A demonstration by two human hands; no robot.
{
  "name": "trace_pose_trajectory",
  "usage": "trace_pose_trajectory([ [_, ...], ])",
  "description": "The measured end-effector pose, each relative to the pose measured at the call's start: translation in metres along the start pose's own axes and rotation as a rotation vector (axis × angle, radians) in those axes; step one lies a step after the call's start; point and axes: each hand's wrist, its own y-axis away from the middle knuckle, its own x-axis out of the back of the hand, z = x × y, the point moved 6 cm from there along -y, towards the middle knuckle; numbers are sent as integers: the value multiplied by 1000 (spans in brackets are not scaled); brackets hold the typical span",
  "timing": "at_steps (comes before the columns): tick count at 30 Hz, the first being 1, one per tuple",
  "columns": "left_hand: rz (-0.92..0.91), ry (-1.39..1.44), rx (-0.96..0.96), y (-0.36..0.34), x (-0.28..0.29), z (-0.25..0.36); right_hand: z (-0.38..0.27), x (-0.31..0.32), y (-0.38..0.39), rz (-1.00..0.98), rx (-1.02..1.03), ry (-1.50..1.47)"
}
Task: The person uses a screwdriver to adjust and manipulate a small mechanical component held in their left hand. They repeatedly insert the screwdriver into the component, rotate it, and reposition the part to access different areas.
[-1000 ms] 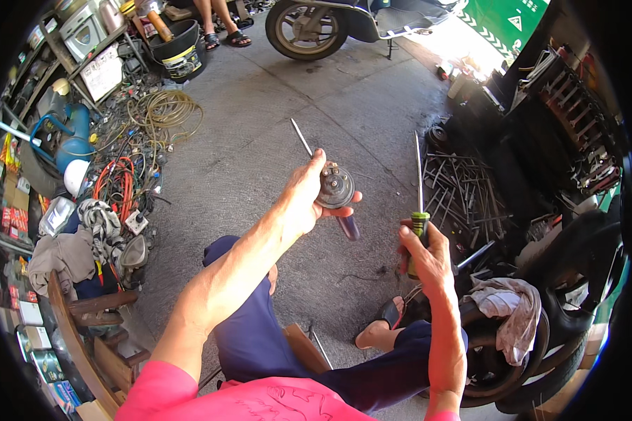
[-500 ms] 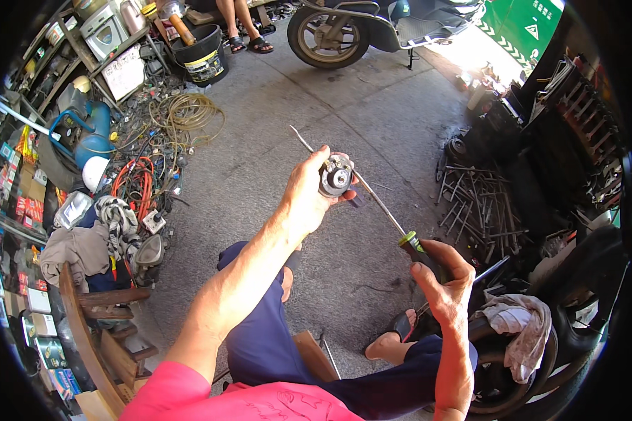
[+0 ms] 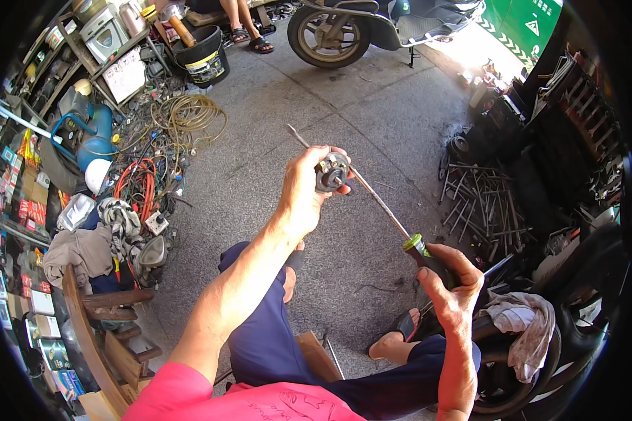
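In my left hand (image 3: 305,186) I grip a small round dark metal disc part (image 3: 332,172) with terminals and a central stud, along with a thin screwdriver (image 3: 296,135) whose shaft pokes out beyond my thumb, its handle mostly hidden. My right hand (image 3: 448,277) is wrapped round the green-and-black handle of a long screwdriver (image 3: 418,249). That screwdriver's shaft slants up to the disc's right side, where its tip meets the part or my fingers; whether it touches cannot be told exactly.
Coiled hoses (image 3: 189,119), tangled cables and rags (image 3: 77,256) crowd the left beside a wooden chair (image 3: 77,302). A scooter (image 3: 330,38), bucket (image 3: 203,63) and another person's feet (image 3: 260,43) are ahead. Metal rods (image 3: 477,203), tyres and a cloth (image 3: 523,330) lie right.
The right screwdriver has swung from upright to slanting leftward, bringing its tip up to the disc. The disc has turned in my left hand. Over the last half second both hands shifted slightly.
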Motion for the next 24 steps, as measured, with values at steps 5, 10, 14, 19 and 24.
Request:
trace_pose_trajectory([
  [5,-3,19,30,0,-2,-4,1,-1,1,-20,-12,16],
  [10,-4,6,32,2,-3,-4,1,-1,1,-13,-32,4],
  [14,-13,26,45,3,-3,-5,3,0,1,-3,-4,18],
  [19,-12,32,52,3,-2,-5,2,-2,1,-19,-6,26],
  [24,-15,53,78,2,-1,-6,3,-3,1,-26,-39,6],
])
